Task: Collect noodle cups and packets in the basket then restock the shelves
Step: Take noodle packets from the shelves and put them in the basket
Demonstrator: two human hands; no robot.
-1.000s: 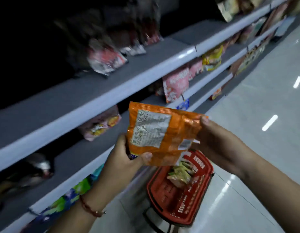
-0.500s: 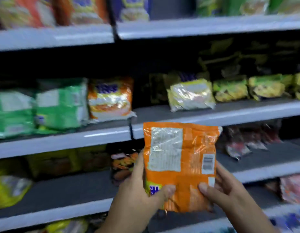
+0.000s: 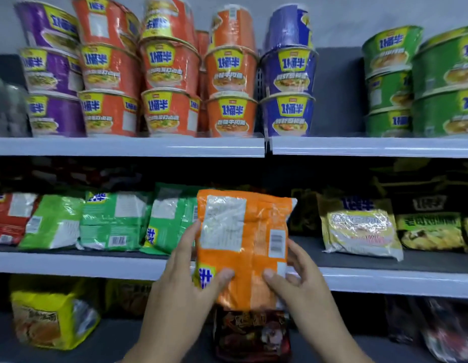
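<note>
Shelves (image 3: 128, 265) behind, left hand (image 3: 175, 289) and right hand (image 3: 303, 286) both pinch the orange packet (image 3: 243, 242), probably light and crinkly, at its lower corners.

Blurred, clear plastic containers (image 3: 4, 108) at the far left end of the top shelf (image 3: 122, 147). Behind that shelf, a dark grey back panel (image 3: 337, 95). Higher up, pale grey wall (image 3: 345, 19).

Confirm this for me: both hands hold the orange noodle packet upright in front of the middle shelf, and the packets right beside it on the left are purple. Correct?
Not quite. The head view shows the left hand and right hand holding the orange noodle packet upright before the middle shelf, but the neighbouring packets on the left are green, not purple.
</note>
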